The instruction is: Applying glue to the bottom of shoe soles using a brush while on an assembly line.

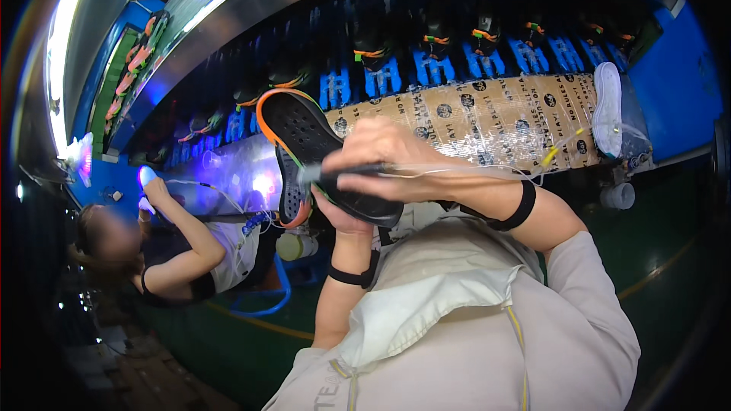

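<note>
A footwear factory floor, by the look of it — a production line with more than one person at work. Dark shoe parts [485, 25] with orange bands stand in a row above blue holders [435, 67], and orange-trimmed pieces [138, 59] fill a rack at upper left. A cardboard-covered worktop [499, 131] runs along the line — a co-worker [181, 262] is farther down — and a yellow line [656, 271] crosses the green floor [647, 224].
</note>
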The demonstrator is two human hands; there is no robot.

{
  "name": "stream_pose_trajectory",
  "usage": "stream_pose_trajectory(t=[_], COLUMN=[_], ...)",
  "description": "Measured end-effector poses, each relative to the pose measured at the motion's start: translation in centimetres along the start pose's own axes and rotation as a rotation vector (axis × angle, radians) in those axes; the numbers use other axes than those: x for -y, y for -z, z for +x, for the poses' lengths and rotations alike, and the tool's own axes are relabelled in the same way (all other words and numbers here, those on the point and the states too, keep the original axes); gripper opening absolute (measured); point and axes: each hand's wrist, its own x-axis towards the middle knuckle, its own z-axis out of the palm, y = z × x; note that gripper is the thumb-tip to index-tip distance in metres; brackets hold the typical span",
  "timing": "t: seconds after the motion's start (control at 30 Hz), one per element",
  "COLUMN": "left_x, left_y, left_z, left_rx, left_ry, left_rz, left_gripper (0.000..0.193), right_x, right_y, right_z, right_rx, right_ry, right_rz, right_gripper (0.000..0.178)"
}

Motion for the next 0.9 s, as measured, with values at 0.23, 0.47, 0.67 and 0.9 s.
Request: stream_pose_trajectory(t=[0.23,0.47,0.67,0.9], left_x=[-1.9,-3.3,-5.2,-7.0], left_y=[1.4,-2.1,-4.1,-6.3], left_z=[-0.9,1.5,2.9,4.0], left_rx=[-0.212,0.095,0.129,0.191], left_ry=[-0.078,-0.038,0.039,0.051], left_rz=[0.242,0.073,0.071,0.216], left_gripper=[0.088,0.093,0.100,0.097], right_x=[1.5,3.0,3.9,4.4], right_y=[1.2,1.9,2.5,3.1], right_z=[0.0,0.1,0.8,0.8], right_rx=[0.307,0.484,0.540,0.485], right_ry=[0.123,0.176,0.116,-0.009], right_rz=[0.021,0.114,-0.023,-0.073], right_gripper=[0.029,0.031,0.027,0.026])
